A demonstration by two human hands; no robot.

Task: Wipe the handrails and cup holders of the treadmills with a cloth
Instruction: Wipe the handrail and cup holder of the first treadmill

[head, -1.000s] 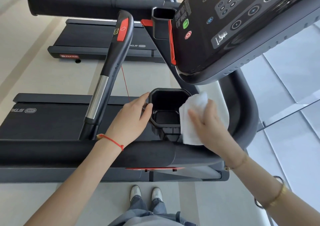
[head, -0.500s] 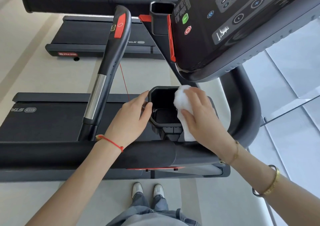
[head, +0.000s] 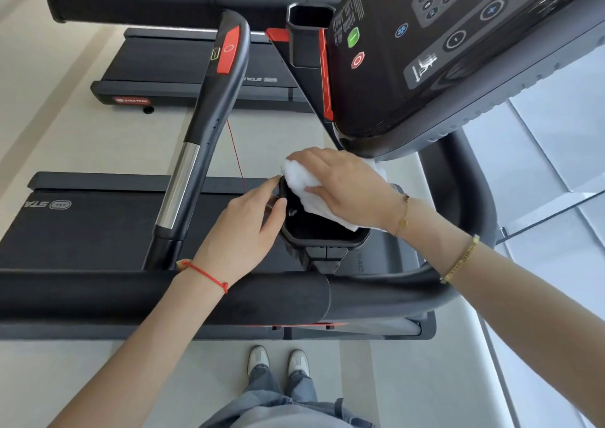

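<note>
A black cup holder (head: 322,239) hangs from the treadmill just past the padded black handrail (head: 163,296). My right hand (head: 347,185) presses a white cloth (head: 301,182) over the holder's far rim, covering much of the opening. My left hand (head: 244,228) grips the holder's left wall, thumb on the rim and fingers outside. A second black cup holder (head: 307,34) sits higher up beside the console. A black and chrome grip bar (head: 203,126) with a red button rises to the left.
The black console (head: 458,51) with its buttons overhangs at the upper right. A curved handrail (head: 471,231) wraps round on the right. Treadmill belts (head: 82,224) lie below and further off. My shoes (head: 278,362) stand on the pale floor; glass panels lie at the right.
My right hand has carried the cloth from the holder's right side leftward and up onto its far rim. My left hand has kept its hold on the left wall.
</note>
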